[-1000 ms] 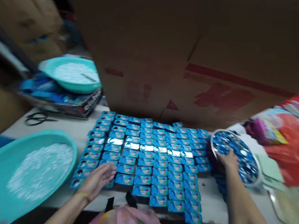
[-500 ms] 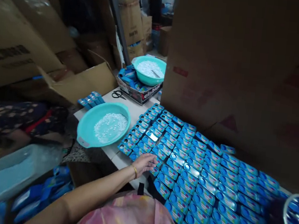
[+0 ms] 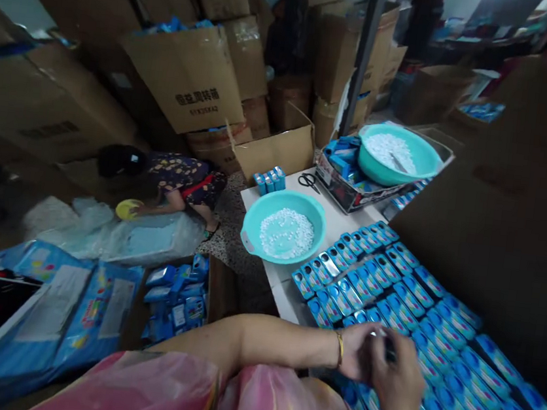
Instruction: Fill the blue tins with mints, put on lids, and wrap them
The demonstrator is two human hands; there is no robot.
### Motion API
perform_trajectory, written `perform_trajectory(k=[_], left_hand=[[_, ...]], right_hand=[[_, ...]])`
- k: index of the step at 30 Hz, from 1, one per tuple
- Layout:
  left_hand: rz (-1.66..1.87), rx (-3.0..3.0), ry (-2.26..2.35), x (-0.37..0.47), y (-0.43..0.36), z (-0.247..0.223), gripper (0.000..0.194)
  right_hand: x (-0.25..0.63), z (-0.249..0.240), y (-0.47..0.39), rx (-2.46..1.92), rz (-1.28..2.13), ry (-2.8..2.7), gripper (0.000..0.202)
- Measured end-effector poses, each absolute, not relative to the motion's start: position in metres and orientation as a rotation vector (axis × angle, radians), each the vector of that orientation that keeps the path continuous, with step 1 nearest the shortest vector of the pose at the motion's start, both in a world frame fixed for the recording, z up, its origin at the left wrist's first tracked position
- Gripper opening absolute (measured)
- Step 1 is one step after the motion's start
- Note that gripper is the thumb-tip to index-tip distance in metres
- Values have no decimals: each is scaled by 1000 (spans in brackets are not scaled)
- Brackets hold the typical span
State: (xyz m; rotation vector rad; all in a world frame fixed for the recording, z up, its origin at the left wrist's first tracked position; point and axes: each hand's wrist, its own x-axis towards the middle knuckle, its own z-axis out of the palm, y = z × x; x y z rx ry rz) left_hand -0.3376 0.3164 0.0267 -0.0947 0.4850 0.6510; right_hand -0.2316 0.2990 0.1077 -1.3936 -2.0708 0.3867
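Note:
My left hand [image 3: 355, 351] and my right hand [image 3: 400, 374] meet over rows of small blue boxes [image 3: 469, 375] on the table. The right hand's fingers are curled round something small, with a dark part and a pale glint showing. Pressed up against it, the left hand is partly covered by the right, and its grip is hard to see. Many boxes in the left rows show dark round holes in their ends. Left of the rows stands a turquoise basin [image 3: 255, 229] with small white pieces [image 3: 286, 234] in it.
A second turquoise basin [image 3: 381, 171] of white pieces rests on a carton [image 3: 348, 197] holding blue packs. Black scissors [image 3: 308, 182] lie nearby. Open cartons [image 3: 279, 153] stand behind. At left, a crouching person [image 3: 182, 178] holds a yellow bowl [image 3: 128, 209]. A large cardboard sheet [image 3: 510, 212] rises at right.
My view has swung left, bringing the crouching person and more cartons into sight. My right hand has come into view, and my left hand, earlier alone over the boxes, now meets it.

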Motion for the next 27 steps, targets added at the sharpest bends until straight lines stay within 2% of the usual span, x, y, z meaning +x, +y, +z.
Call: perform_trajectory(k=[3,6,12,18,23,27], left_hand=[[705,-266,552,-387,324,21,28],[771,-368,599,-448,331,23,21],[894,-258,697,-547,329,41,28],[913,-152,823,-599,337,35,30],[852,-90,745,-577,354,31,32],[830,-163,739,-548,368,27,26]], right_hand=[[-309,73,321,-1337,424,-2370,30],[-352,65,331,-1256,579,-2328,33],[-372,65,365,-1411,1258,-1451,40],[-341,43,400,-1526,1437,-932,46],[-369,62,390,-1509,1458,-1262,41],[-409,79,378,-1408,1226,-1713,32]])
